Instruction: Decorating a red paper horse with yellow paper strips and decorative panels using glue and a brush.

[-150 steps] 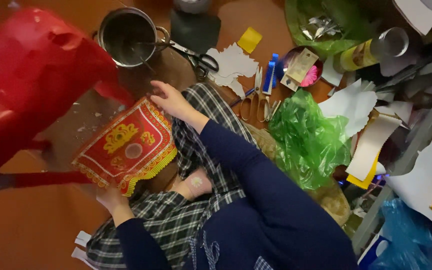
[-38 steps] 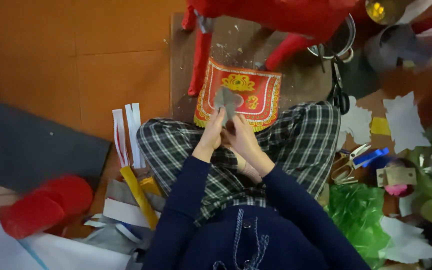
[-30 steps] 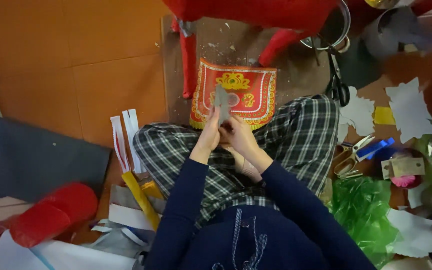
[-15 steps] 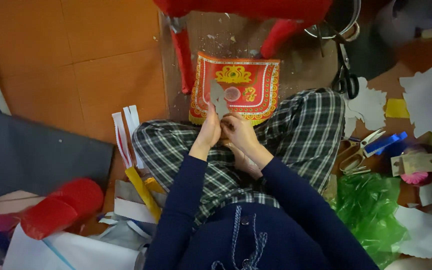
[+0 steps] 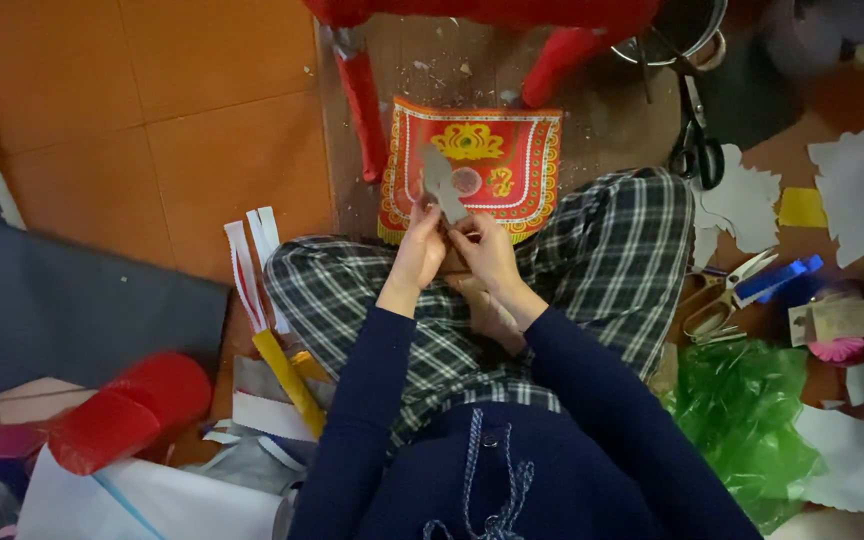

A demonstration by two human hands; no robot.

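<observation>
I sit cross-legged in checked trousers on the floor. My left hand [image 5: 420, 250] and my right hand [image 5: 485, 250] are together in front of my lap, both pinching the lower end of a small grey cut-out shape [image 5: 440, 181] that stands upright between them. Just beyond the hands lies a red paper piece [image 5: 512, 160] with yellow ornaments and a scalloped edge, flat on a brown board [image 5: 412, 70].
Red stool legs [image 5: 362, 95] stand over the board. Black scissors [image 5: 697, 140] and a metal pot [image 5: 677, 35] lie far right, with white and yellow paper scraps [image 5: 857, 190], a green plastic bag [image 5: 742, 420], paper strips [image 5: 252, 265] at left, and a red object [image 5: 127, 410].
The view has drifted so the red paper and hands sit lower in frame. My hands stay together on the grey shape, which has turned slightly in my fingers.
</observation>
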